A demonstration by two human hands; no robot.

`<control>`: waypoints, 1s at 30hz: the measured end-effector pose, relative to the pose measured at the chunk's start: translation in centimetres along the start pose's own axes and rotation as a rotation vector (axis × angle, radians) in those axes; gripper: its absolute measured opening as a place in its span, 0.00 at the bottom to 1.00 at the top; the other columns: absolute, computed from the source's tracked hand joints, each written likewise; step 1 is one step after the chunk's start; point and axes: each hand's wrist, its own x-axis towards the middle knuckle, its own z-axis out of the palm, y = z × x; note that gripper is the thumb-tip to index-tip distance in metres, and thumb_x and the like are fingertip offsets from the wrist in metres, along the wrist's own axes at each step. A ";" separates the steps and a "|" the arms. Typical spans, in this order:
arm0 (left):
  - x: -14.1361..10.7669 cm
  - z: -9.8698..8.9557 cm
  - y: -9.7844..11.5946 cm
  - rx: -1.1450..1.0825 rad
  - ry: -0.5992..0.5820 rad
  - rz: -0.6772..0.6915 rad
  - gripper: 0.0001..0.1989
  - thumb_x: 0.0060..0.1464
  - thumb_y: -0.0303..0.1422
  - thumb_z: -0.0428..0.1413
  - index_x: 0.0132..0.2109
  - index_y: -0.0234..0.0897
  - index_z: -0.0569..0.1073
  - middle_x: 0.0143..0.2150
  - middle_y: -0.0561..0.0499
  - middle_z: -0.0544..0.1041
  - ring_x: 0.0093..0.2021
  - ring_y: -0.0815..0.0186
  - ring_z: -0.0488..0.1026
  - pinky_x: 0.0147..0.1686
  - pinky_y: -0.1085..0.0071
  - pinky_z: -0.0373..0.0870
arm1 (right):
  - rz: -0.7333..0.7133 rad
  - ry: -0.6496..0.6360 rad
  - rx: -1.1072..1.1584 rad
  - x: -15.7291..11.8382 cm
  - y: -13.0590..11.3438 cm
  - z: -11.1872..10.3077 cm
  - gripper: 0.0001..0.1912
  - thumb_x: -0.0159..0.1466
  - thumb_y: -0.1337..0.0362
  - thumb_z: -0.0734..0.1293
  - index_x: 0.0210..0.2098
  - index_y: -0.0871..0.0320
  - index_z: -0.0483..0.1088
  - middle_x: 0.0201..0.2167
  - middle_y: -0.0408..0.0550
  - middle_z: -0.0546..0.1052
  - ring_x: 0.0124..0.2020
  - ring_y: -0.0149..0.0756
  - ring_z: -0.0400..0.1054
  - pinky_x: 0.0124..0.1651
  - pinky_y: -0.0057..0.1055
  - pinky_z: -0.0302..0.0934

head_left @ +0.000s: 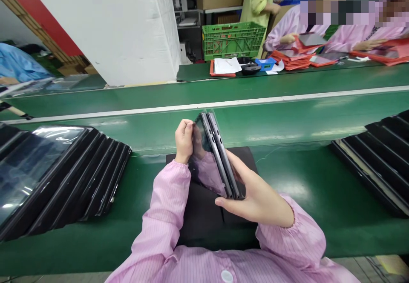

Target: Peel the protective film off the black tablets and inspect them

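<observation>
Two dark tablets (207,159) stand tilted on edge, side by side, above a black mat (201,215) on the green table. My left hand (184,140) has its fingers curled against the upper left edge of the pair. Around the lower right side wraps my right hand (252,189), its thumb at the bottom corner and its fingers partly hidden behind the tablets. The glossy screen of the near tablet faces left and reflects a pink sleeve.
Overlapping dark tablets (73,176) lie at the left, and black devices (380,159) at the right. Beyond the white rail (223,104) are a green crate (233,40), orange folders (292,59) and people in pink and yellow sleeves.
</observation>
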 end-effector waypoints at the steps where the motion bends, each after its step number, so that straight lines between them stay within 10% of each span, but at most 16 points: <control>1: 0.0 0.0 0.0 -0.013 -0.004 0.001 0.24 0.60 0.56 0.51 0.31 0.40 0.67 0.24 0.56 0.61 0.24 0.69 0.57 0.26 0.71 0.57 | 0.002 0.004 -0.012 0.0 -0.2 0.1 0.50 0.59 0.69 0.72 0.73 0.51 0.44 0.69 0.53 0.61 0.62 0.46 0.67 0.62 0.40 0.67; 18: 1.2 0.7 -3.3 -0.078 -0.038 -0.109 0.27 0.56 0.60 0.51 0.31 0.39 0.69 0.27 0.55 0.67 0.27 0.69 0.63 0.30 0.71 0.64 | -0.075 0.388 0.296 3.5 3.5 2.7 0.47 0.51 0.57 0.81 0.66 0.57 0.64 0.58 0.54 0.75 0.58 0.48 0.72 0.57 0.38 0.72; 30: 1.3 0.5 -3.7 -0.041 -0.040 -0.074 0.27 0.57 0.59 0.51 0.31 0.38 0.69 0.27 0.55 0.66 0.28 0.69 0.63 0.30 0.71 0.63 | -0.063 0.398 0.317 3.5 3.8 2.7 0.46 0.50 0.58 0.81 0.65 0.57 0.65 0.57 0.54 0.76 0.57 0.48 0.72 0.57 0.38 0.72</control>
